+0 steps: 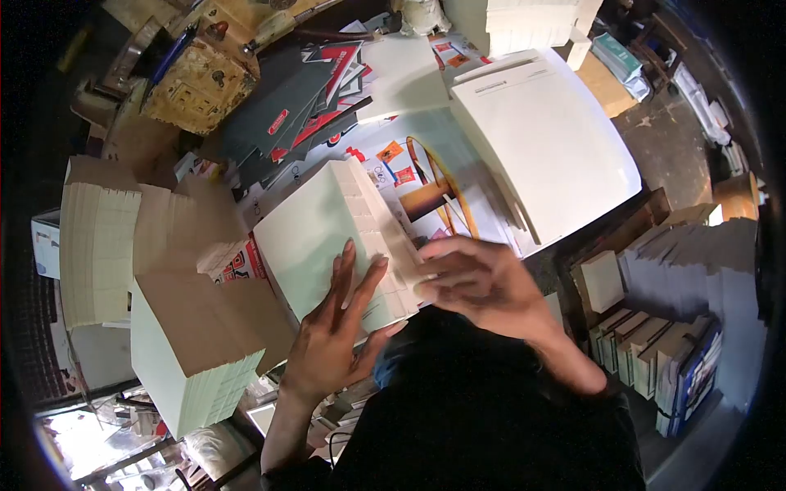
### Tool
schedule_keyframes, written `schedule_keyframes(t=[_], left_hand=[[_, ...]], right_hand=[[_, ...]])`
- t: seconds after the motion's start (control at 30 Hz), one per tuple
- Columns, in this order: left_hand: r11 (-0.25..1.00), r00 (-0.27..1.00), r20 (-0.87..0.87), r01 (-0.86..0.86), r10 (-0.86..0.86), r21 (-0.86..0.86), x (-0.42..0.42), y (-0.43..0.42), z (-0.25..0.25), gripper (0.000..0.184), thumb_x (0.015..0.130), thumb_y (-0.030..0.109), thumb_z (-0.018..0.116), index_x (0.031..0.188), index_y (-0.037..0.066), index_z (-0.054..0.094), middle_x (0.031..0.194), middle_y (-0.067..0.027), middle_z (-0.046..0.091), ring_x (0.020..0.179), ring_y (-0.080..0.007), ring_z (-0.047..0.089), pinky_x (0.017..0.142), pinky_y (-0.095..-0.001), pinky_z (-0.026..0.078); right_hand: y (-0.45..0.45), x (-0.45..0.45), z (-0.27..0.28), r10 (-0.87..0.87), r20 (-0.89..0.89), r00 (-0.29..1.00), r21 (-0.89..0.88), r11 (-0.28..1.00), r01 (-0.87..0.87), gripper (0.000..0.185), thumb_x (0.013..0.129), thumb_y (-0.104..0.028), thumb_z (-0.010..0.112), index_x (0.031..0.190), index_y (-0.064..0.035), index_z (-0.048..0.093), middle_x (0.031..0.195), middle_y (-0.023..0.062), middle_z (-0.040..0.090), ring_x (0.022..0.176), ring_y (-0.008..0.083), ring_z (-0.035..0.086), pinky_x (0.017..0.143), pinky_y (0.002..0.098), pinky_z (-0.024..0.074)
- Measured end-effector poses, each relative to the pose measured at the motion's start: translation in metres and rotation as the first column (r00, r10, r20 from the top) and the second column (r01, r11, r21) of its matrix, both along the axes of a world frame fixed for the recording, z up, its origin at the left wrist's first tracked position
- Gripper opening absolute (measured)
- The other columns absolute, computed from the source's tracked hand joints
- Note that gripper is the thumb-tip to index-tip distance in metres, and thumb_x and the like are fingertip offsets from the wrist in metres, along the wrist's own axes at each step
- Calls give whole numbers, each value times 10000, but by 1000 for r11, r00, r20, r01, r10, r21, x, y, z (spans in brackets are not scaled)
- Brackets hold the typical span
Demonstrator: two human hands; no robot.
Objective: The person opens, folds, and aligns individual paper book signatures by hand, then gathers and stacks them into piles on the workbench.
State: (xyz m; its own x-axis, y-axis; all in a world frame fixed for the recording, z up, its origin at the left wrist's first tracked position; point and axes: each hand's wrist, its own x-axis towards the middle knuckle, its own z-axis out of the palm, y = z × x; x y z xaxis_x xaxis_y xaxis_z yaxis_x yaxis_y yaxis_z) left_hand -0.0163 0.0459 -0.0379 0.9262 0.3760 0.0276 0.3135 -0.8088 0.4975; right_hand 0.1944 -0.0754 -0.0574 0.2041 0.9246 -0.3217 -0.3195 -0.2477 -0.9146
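Note:
A thick book block [307,225] with pale green outer sheets lies in front of me, its ridged, cream-coloured spine [372,221] facing right. My left hand [323,340] rests on it with the fingers spread, the fingertips close to the spine edge and the thumb near the front corner. At the spine's right side is my right hand [491,286], its fingers bent and blurred by motion. Its thumb is close to the spine. Whether those fingers pinch anything cannot be made out.
Stacks of book blocks [192,327] stand at the left. A large pile of white sheets [557,139] lies at the right, beside dark printed covers [266,114] at the back. A loop of yellow cord [449,184] lies on the printed table covering. Books [655,348] fill a box at lower right.

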Motion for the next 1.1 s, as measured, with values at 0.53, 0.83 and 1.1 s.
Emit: schedule_keyframes(t=[0.53,0.83,1.1], left_hand=[[984,995,-101,42,-25,173,-4,-3,0,772,906,273,651,1550,78,271,1544,-330,269,1345,-541,388,975,-543,508],[932,956,105,-237,274,-275,-39,1,-2,668,906,50,527,1530,16,288,1501,-266,404,1366,-444,428,1104,-518,397],[964,952,156,-262,264,-32,-32,-18,-16,602,952,93,495,1508,-35,302,1473,-262,447,1364,-442,436,1142,-462,349]], right_hand=[[11,-20,-44,123,-110,986,221,971,-96,597,791,80,747,1340,83,513,1196,155,609,1046,211,638,851,322,606],[6,-11,-62,167,6,986,234,958,-164,643,839,52,714,1423,58,445,1172,203,640,1037,227,647,874,329,586],[29,-25,-46,72,208,975,206,972,-116,503,868,-109,720,1299,75,538,1083,196,677,930,245,686,801,345,574]])
